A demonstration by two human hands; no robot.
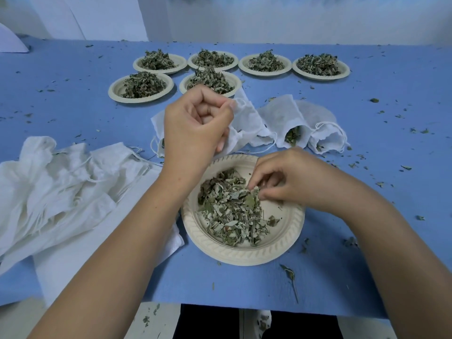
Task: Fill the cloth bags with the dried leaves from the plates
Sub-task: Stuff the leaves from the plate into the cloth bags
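The dried leaves [230, 216] are a loose heap of grey-green and pale, curled, broken pieces with a few darker whole leaves, lying in the plate [244, 254], a round cream paper one with a ribbed rim, close to the near edge of the blue surface [73, 99]. The heap covers the plate's left and middle; its right side shows bare. The right hand [288, 179] reaches in over the plate's far right rim, its fingertips closed in a pinch on a tuft of leaves. Just beyond the plate the left hand [195, 128] is raised, fingers curled, pinching the edge of a white cloth bag [247, 121] that hangs down toward the plate's far rim. Beyond the plate to the right lie two more bags [281, 116] on their sides with drawstrings, green leaves showing in their mouths. Left of the plate lies a crumpled pile of white bags [61, 182] with loose strings. Far beyond the plate stand six more plates [115, 92] in two rows, each heaped with leaves. Leaf crumbs [289, 271] are scattered round the plate.
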